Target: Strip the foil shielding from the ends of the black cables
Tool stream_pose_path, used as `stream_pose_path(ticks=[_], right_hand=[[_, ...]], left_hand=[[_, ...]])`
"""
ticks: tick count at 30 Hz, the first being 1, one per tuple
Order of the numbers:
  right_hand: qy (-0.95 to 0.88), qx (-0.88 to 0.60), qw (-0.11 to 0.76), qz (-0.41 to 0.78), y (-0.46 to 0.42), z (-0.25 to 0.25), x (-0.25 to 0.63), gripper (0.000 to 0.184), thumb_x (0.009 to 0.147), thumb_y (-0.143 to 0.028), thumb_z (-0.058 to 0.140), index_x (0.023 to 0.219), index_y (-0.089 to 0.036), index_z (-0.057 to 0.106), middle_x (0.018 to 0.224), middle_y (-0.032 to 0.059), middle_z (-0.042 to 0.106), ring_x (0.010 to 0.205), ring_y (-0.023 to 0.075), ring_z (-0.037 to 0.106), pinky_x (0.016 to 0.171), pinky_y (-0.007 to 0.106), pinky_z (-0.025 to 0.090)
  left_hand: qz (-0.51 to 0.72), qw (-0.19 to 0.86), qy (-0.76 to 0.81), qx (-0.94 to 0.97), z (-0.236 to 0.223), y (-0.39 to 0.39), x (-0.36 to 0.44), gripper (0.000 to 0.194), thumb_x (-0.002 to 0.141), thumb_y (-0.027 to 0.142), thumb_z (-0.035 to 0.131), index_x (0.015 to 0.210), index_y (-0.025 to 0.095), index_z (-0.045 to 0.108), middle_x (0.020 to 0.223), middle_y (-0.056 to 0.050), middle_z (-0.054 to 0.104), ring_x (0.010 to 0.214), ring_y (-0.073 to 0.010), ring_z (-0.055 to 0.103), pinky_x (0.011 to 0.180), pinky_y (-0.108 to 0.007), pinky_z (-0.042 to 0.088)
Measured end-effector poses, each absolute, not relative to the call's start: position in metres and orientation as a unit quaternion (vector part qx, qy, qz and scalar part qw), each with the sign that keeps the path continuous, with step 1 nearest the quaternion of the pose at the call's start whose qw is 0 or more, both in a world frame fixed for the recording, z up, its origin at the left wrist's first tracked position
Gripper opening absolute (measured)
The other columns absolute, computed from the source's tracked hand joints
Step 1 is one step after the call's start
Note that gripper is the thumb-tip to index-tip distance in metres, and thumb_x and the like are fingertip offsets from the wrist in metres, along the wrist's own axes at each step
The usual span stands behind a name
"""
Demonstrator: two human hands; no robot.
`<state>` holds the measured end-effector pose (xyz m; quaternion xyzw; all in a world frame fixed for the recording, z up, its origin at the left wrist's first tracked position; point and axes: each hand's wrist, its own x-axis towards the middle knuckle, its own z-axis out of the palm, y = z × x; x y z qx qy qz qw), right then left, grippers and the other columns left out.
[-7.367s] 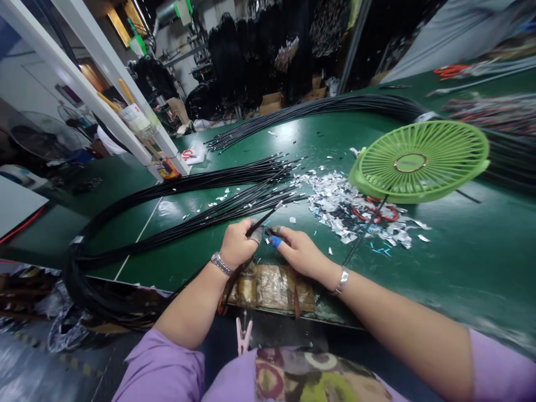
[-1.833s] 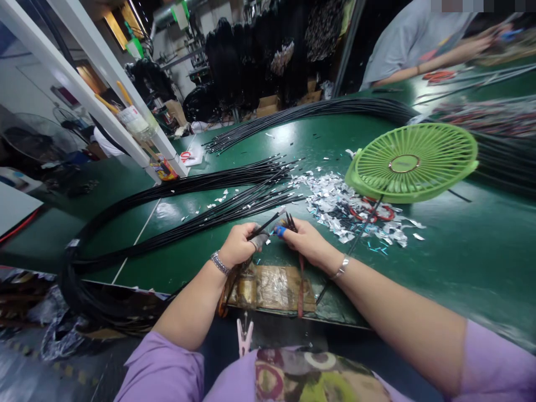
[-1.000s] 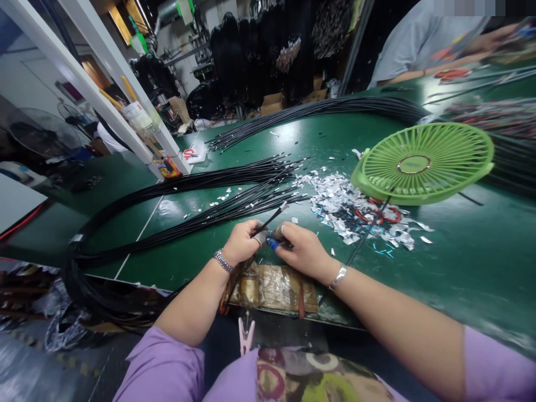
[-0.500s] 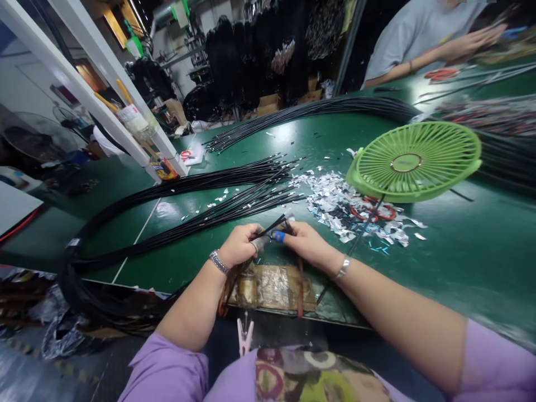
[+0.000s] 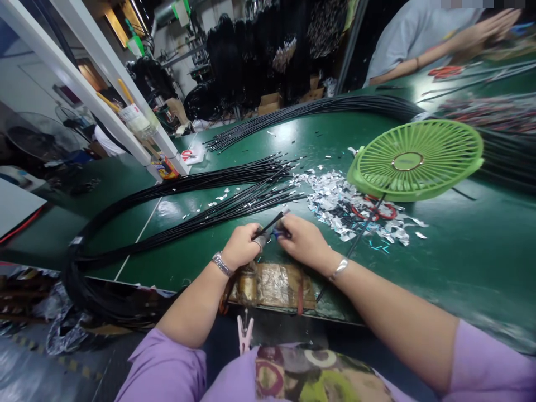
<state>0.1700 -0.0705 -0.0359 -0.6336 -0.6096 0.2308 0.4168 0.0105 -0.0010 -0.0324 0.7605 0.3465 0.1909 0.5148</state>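
My left hand (image 5: 243,245) is closed around a black cable (image 5: 270,224), whose end points up and to the right. Close beside it, my right hand (image 5: 302,239) has its fingers curled in near that cable end; what they pinch is hidden, and a bit of blue shows at the fingertips. Under both hands a cardboard block wrapped in clear tape (image 5: 276,285) sits at the table edge. Just beyond, a bundle of black cables (image 5: 218,215) lies with its cut ends toward my hands.
A heap of silver foil scraps (image 5: 335,195) lies right of the cable ends, partly under a green fan (image 5: 419,162). Another black cable bundle (image 5: 310,111) curves across the back of the green table (image 5: 473,240). A co-worker (image 5: 422,44) sits at the far right.
My right hand has turned over and its fingers have curled in more, with the knuckles now facing up. The left hand has barely moved and keeps hold of the cable.
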Motion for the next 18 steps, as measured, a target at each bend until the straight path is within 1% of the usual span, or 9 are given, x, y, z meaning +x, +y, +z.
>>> stream_pose_path(ticks=[2,4,5,7,11,12,14,16,18], right_hand=[[-0.537,-0.548,0.491,0.412,-0.07,-0.038,0.169,0.029,0.074,-0.041,0.06,0.063,-0.022,0.041,0.057,-0.0033,0.037,0.051,0.0108,0.03,0.047,0.025,0.027],[-0.467,-0.446,0.511,0.567,-0.069,-0.04,0.168,0.037,0.073,-0.052,0.06,0.065,-0.022,0.041,0.054,-0.0071,0.03,0.047,0.0078,0.02,0.043,0.023,0.02],[-0.448,-0.417,0.507,0.607,-0.068,-0.04,0.168,0.038,0.072,-0.055,0.06,0.067,-0.023,0.041,0.054,-0.0081,0.029,0.046,0.0073,0.017,0.043,0.022,0.018],[-0.461,-0.436,0.494,0.595,-0.067,-0.039,0.17,0.037,0.07,-0.053,0.062,0.066,-0.023,0.042,0.054,-0.008,0.029,0.047,0.0075,0.018,0.043,0.023,0.018],[-0.55,-0.59,0.497,0.32,-0.063,-0.036,0.177,0.029,0.063,-0.035,0.068,0.058,-0.022,0.042,0.058,-0.0027,0.039,0.056,0.0112,0.03,0.049,0.025,0.025],[-0.548,-0.606,0.502,0.283,-0.061,-0.037,0.178,0.028,0.063,-0.033,0.068,0.057,-0.021,0.042,0.058,-0.0022,0.04,0.057,0.0117,0.032,0.05,0.026,0.026],[-0.495,-0.61,0.531,0.317,-0.059,-0.04,0.177,0.029,0.066,-0.036,0.066,0.058,-0.022,0.042,0.056,-0.0034,0.04,0.054,0.0109,0.032,0.048,0.025,0.026],[-0.418,-0.575,0.552,0.436,-0.057,-0.044,0.174,0.033,0.068,-0.043,0.066,0.059,-0.022,0.042,0.051,-0.0062,0.036,0.048,0.0083,0.027,0.043,0.023,0.022],[-0.366,-0.528,0.558,0.526,-0.057,-0.046,0.172,0.037,0.064,-0.045,0.071,0.06,-0.021,0.044,0.05,-0.0083,0.034,0.044,0.0058,0.023,0.041,0.021,0.018]], left_hand=[[0.178,0.6,0.313,0.715,-0.031,0.002,0.008,0.031,0.073,0.044,0.066,0.072,0.016,0.052,0.049,0.005,0.052,0.036,-0.0055,0.04,0.038,-0.019,0.029],[0.145,0.674,0.269,0.673,-0.031,0.007,0.006,0.045,0.066,0.057,0.07,0.075,0.016,0.053,0.048,0.006,0.051,0.033,-0.0044,0.038,0.036,-0.018,0.027],[0.133,0.694,0.253,0.66,-0.031,0.009,0.005,0.05,0.062,0.06,0.071,0.075,0.016,0.053,0.047,0.006,0.051,0.032,-0.0041,0.038,0.035,-0.018,0.026],[0.131,0.693,0.259,0.66,-0.033,0.011,0.006,0.051,0.062,0.061,0.072,0.074,0.015,0.053,0.047,0.005,0.052,0.032,-0.0039,0.038,0.034,-0.018,0.025],[0.186,0.578,0.332,0.722,-0.034,0.009,0.013,0.036,0.071,0.046,0.07,0.068,0.015,0.054,0.049,0.004,0.054,0.034,-0.0034,0.039,0.035,-0.017,0.026],[0.192,0.564,0.341,0.727,-0.033,0.008,0.014,0.033,0.072,0.044,0.069,0.068,0.015,0.054,0.049,0.005,0.054,0.034,-0.0034,0.039,0.035,-0.017,0.026],[0.196,0.567,0.352,0.718,-0.032,0.006,0.015,0.032,0.074,0.043,0.068,0.071,0.015,0.054,0.049,0.005,0.053,0.033,-0.0035,0.038,0.035,-0.017,0.025],[0.195,0.586,0.355,0.701,-0.03,0.005,0.014,0.034,0.074,0.047,0.068,0.074,0.015,0.054,0.048,0.006,0.053,0.032,-0.0035,0.037,0.034,-0.018,0.024],[0.195,0.601,0.35,0.692,-0.031,0.006,0.012,0.038,0.071,0.05,0.069,0.074,0.015,0.054,0.048,0.006,0.052,0.031,-0.0032,0.035,0.033,-0.018,0.023]])
